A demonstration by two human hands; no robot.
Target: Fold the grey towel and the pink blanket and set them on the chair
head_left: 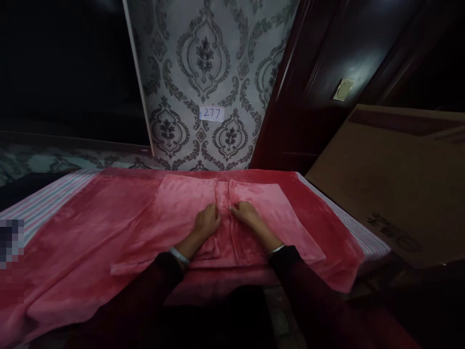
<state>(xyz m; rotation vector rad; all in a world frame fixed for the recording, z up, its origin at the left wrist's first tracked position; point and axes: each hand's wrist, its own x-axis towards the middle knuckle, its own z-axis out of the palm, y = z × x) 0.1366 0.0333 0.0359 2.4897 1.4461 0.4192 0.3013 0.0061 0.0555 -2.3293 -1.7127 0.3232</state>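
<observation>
A pink plush cloth (185,198) lies spread over a red blanket, with its two sides folded inward so their edges run side by side down the middle. My left hand (208,219) is closed at the inner edge of the left panel, fingers pinched on the fabric. On the other side of the narrow gap, my right hand (246,213) pinches the right panel's inner edge. Both hands rest low on the cloth, roughly halfway along it. Whether the cloth is a garment or a blanket, I cannot tell.
The red blanket (316,213) covers the table, over a striped cloth (69,186) showing at both sides. A large cardboard box (392,184) stands at the right. Behind are a patterned wall (203,87) with a "277" label (211,114) and a dark screen (69,72).
</observation>
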